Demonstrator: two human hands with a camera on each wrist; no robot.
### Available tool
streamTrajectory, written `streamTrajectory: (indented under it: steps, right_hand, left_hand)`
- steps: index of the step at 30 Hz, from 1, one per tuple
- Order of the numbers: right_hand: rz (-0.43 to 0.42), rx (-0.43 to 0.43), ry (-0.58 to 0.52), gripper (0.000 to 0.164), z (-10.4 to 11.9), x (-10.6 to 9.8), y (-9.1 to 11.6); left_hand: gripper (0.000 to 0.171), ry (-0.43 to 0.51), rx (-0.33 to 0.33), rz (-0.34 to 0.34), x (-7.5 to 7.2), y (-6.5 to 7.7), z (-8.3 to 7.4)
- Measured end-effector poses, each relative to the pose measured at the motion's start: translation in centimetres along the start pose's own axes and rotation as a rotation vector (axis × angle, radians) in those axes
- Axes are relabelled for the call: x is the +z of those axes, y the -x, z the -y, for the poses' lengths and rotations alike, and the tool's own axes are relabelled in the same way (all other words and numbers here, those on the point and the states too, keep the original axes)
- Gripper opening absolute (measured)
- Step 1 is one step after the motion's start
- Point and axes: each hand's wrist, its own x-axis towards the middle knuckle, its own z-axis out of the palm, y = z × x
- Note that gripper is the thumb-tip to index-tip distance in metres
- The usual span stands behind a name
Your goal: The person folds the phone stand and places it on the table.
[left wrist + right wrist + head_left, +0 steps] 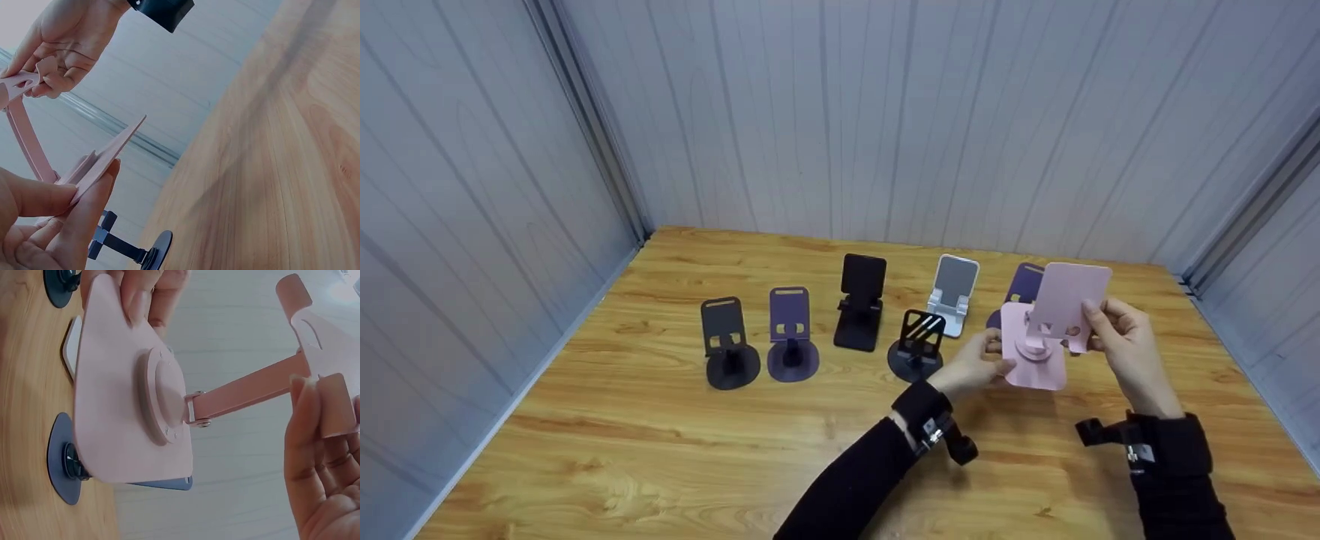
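A pink phone stand point(1071, 296) is held up off the table between both hands, its arm unfolded between base and cradle plate. My left hand point(976, 366) pinches the edge of its square base point(112, 410) between thumb and fingers. On the other side, my right hand point(1129, 349) grips the cradle plate near its lower hooks point(334, 408). The hinged arm point(247, 391) runs from the round swivel disc to the plate. Behind the pink stand, a purple stand point(1024, 283) is partly hidden.
On the wooden table point(675, 457) stand a dark grey stand point(723, 322), a purple stand point(790, 315), a tall black stand point(861, 300), a white-and-grey stand point(956, 281) and a slotted black stand point(916, 364). Pale panel walls point(855, 112) enclose the back and sides.
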Motion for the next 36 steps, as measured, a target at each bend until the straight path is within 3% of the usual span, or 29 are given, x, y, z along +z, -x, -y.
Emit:
streamTrajectory:
  steps: [6, 13, 20, 30, 36]
  right_hand:
    - [0.052, 0.054, -0.022, 0.022, 0.4, -0.2, 0.2]
    - [0.077, 0.158, -0.093, 0.024, 0.3, -0.2, 0.3]
    - [0.107, 0.199, -0.12, 0.027, 0.2, -0.2, 0.2]
    - [0.167, 0.276, -0.138, 0.034, 0.1, -0.1, 0.2]
    - [0.187, 0.332, -0.146, 0.035, -0.1, -0.2, 0.1]
  left_hand:
    - [0.029, -0.058, 0.059, -0.008, -0.1, 0.1, 0.0]
    - [0.031, -0.212, 0.174, -0.092, -0.6, -0.1, 0.0]
    - [0.036, -0.206, 0.231, -0.115, -0.9, -0.1, -0.1]
    - [0.033, -0.433, 0.434, -0.221, -1.2, 0.0, -0.3]
    - [0.028, -0.505, 0.481, -0.254, -1.2, 0.0, -0.2]
